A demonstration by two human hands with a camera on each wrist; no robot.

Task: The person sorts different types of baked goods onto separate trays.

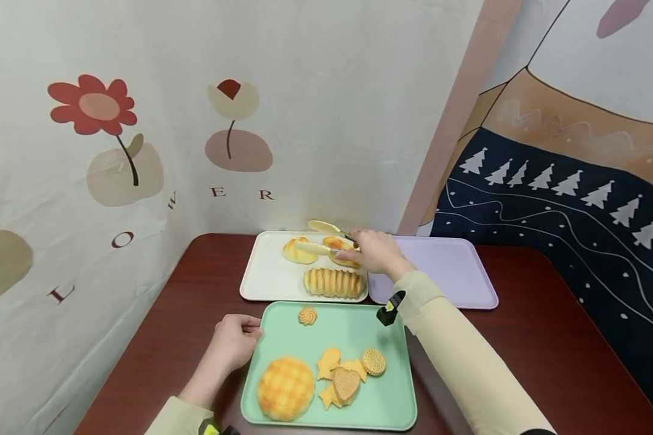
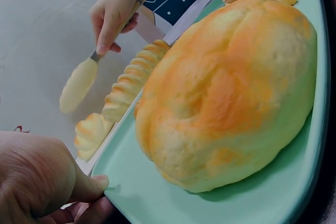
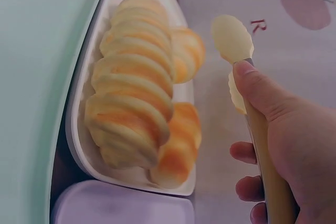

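My right hand (image 1: 378, 254) holds a pair of tongs (image 3: 275, 187) with cream-coloured tips, spread apart above the white tray (image 1: 263, 275). Below the tips in the head view lie two small golden bread rolls (image 1: 299, 251), one partly hidden by the tongs and hand. A long ridged loaf (image 1: 334, 283) lies nearer on that tray. At the left edge of the green tray (image 1: 367, 326), my left hand (image 1: 234, 343) pinches the rim between thumb and fingers. A large round bun (image 2: 226, 93) rests on the green tray.
The green tray also bears a swirl cookie (image 1: 307, 315), a heart-shaped biscuit (image 1: 346, 385), a round biscuit (image 1: 373, 361) and fish-shaped biscuits (image 1: 329, 361). A purple tray (image 1: 441, 272) sits right of the white one on the dark red table (image 1: 174, 320). A printed curtain (image 1: 326, 121) hangs behind.
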